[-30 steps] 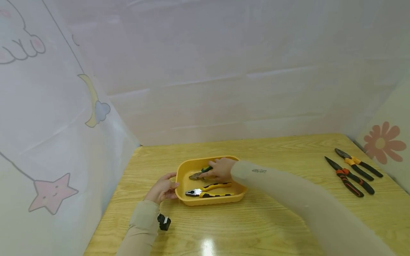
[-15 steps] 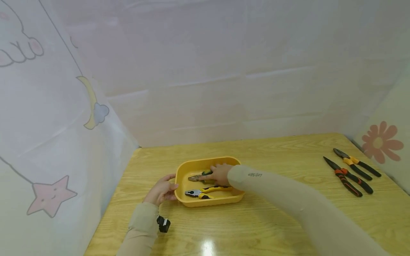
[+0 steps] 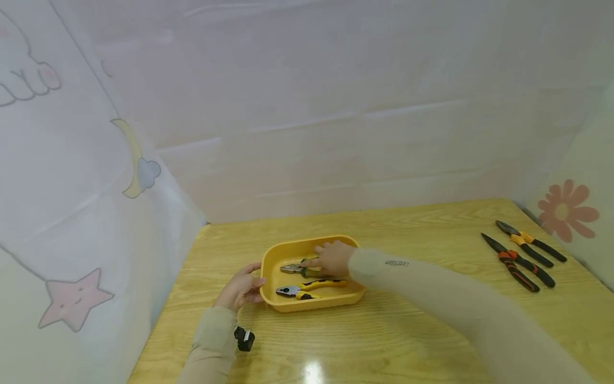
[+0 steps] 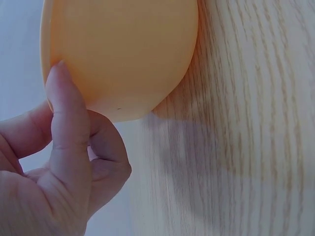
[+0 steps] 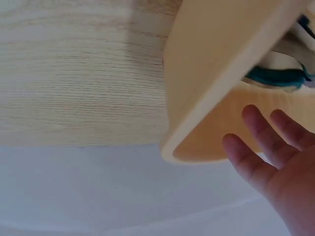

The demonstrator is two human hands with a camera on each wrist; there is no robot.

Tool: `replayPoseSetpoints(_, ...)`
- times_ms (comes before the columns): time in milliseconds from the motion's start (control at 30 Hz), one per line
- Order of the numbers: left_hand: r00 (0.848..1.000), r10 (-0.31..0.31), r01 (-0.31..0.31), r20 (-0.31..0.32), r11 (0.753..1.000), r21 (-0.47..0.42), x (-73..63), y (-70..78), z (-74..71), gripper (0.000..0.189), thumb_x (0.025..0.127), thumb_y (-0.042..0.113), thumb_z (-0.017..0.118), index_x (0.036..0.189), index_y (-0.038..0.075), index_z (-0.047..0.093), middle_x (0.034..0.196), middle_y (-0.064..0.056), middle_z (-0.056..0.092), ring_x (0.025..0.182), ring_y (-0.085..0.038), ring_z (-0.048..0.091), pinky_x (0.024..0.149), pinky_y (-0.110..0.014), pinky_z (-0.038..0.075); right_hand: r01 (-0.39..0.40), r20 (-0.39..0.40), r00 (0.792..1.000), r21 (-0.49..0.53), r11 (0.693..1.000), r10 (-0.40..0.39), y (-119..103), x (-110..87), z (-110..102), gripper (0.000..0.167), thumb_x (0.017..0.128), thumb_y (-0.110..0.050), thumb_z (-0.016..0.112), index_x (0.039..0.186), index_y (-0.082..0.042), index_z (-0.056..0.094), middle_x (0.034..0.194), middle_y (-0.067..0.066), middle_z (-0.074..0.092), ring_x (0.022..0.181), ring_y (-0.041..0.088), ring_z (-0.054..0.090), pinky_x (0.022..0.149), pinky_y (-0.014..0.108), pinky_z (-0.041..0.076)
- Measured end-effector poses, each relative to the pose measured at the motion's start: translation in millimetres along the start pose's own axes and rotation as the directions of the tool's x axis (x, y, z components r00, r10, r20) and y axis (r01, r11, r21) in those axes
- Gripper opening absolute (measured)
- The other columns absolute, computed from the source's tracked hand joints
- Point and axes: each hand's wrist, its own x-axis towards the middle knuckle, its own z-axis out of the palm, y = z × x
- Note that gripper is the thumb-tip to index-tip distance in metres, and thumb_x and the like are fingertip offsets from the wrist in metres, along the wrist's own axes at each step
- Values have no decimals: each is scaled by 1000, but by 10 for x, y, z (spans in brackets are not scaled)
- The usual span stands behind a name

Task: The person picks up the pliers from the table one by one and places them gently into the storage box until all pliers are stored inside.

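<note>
My left hand (image 3: 242, 285) pinches the left rim of a yellow plastic basket (image 3: 312, 305); in the left wrist view, the thumb lies on the inner side of its wall (image 4: 123, 54). Inside the basket are two combination pliers. The nearer pair, yellow-and-black-handled pliers (image 3: 307, 288), lies along the front. Behind it are green-handled pliers (image 3: 291, 268), jaws pointing left. Over their handles is my right hand (image 3: 336, 258), its fingers spread in the right wrist view with nothing gripped between them. Its palm hides part of both pairs' handles.
On the table's right side lie red-and-black long-nose pliers (image 3: 518, 265) and orange-and-black pliers (image 3: 530, 242). A small black device (image 3: 245, 338) is beside my left wrist. Printed cloth walls (image 3: 336, 160) border the wooden table (image 3: 408, 330) at the back and sides.
The green-handled pliers have settled from a slant to lie nearly level in the basket, and my right hand's fingers have loosened from them. My left hand keeps its hold on the rim.
</note>
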Motion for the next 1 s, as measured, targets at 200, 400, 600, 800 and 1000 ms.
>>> replayPoseSetpoints(200,1000,-10,10,-5,1000,-15,-8,-5,-15,53,96,-4,51,147,2,37,96,-18,57,62,-16,54,48,-23,51,17,-25,1000,149,989,-14,12,-296,-194,51,102,-22,53,149,-33,39,130,7,52,108,23,56,86,39,51)
replayPoseSetpoints(400,1000,-21,20,-12,999,-33,7,-9,2,53,96,-5,51,146,2,37,93,-17,56,60,-16,55,46,-24,50,41,-119,993,158,987,-22,58,-558,-193,50,99,-20,59,146,-25,45,120,6,57,103,21,57,84,37,52)
replayPoseSetpoints(600,1000,-13,13,-1,1000,-22,16,6,18,53,96,-4,51,147,2,37,95,-17,56,62,-16,54,47,-23,50,27,-219,976,196,980,16,95,-768,-154,50,97,-17,61,145,-23,48,120,8,59,101,25,58,77,42,52)
replayPoseSetpoints(800,1000,-13,13,-8,1000,-3,20,3,4,52,95,-4,52,146,2,38,97,-18,55,64,-17,53,48,-23,50,29,-315,949,124,992,12,85,-897,-122,48,95,-18,64,142,-21,52,114,6,61,96,23,59,71,38,53)
replayPoseSetpoints(1000,1000,-4,4,-3,1000,0,7,-19,-4,52,96,-3,52,146,2,38,93,-16,55,62,-16,52,47,-23,50,7,-316,948,133,991,35,59,-1005,-80,47,96,-20,62,142,-20,51,114,7,61,97,23,58,74,39,53)
